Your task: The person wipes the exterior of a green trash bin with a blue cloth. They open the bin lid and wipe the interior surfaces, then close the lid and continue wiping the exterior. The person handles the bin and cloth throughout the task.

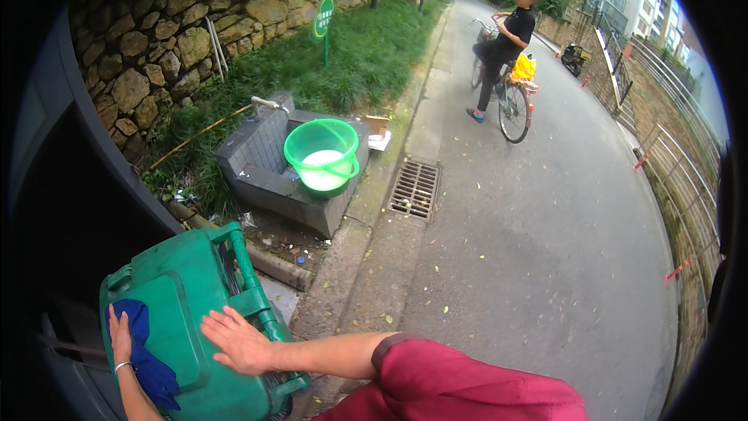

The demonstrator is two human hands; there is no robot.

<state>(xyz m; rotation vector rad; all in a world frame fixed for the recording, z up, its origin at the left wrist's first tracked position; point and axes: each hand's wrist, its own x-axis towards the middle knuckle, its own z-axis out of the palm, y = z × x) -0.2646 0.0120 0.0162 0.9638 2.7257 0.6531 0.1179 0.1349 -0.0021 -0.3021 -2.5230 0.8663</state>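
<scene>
A green plastic wheelie bin (158, 280) stands before me at lower left, its lid down. My left hand (120, 336), with a silvery bangle at the wrist, presses a dark blue cloth (153, 371) against the left part of the lid. The cloth is bunched and trails below the hand. Holding nothing, my right hand (238, 340) lies nearly flat over the lid near its handle bar (241, 257); I cannot tell whether its whole palm touches.
A translucent green bucket (321, 161) with whitish contents stands on a tiled outdoor sink (315, 210) below a tap (270, 104). A drain grate (415, 190) lies at the kerb. Up the road, a person (507, 41) straddles a bicycle (514, 111). A stone wall (152, 58) runs behind grass.
</scene>
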